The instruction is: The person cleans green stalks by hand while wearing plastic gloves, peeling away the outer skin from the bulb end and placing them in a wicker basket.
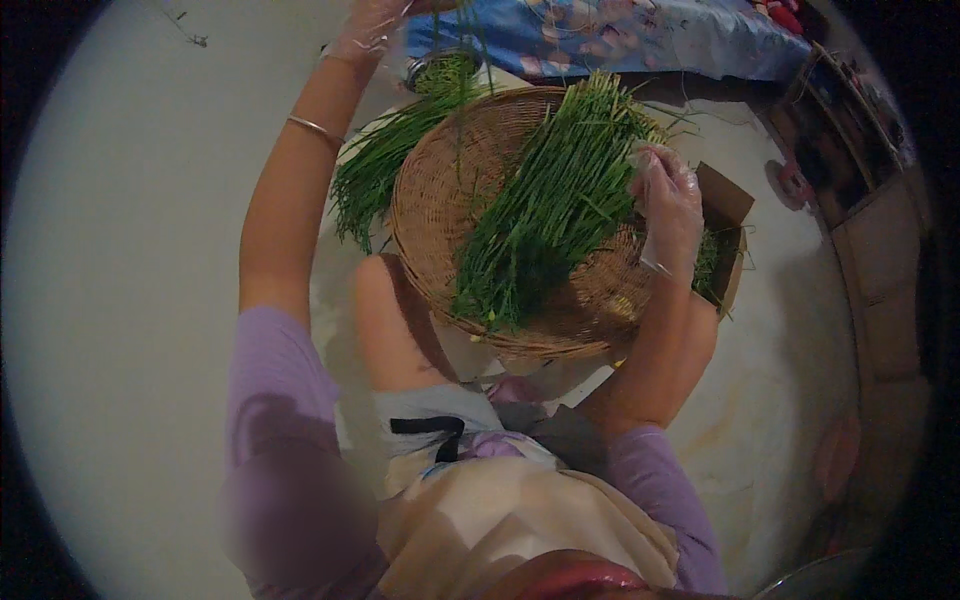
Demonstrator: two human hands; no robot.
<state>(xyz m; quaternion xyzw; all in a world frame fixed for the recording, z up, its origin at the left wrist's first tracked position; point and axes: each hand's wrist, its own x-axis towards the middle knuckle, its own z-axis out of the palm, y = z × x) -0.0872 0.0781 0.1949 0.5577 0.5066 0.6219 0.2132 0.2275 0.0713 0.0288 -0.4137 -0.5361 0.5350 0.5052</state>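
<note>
Green stalks [545,215]: long, thin, chive-like, bundled loosely and lying diagonally across a round woven basket [440,200], cut ends toward 7 o'clock, tips toward 1 o'clock, some overhanging the far rim. The basket rests on the person's lap, tilted, near frame centre.

Right hand [668,210], in a clear plastic glove, lies on the bundle at its 3 o'clock edge; fingers curled together against the stalks, pressing them.

Left hand [372,30], also gloved, is raised at 11 o'clock near the frame's top edge. Fingers pinched together on a few single stalks [462,90] that hang down over the basket. A thin metal bangle [315,128] sits on that forearm.

Second heap of greens [385,160] lies on the pale floor just beyond the basket at 10 o'clock. A metal bowl [440,68] with greens stands at 12 o'clock, partly hidden by the hanging stalks. An open cardboard box [728,225] sits at 3 o'clock, behind the right hand. Blue patterned cloth [640,35] spreads at 1 o'clock.
</note>
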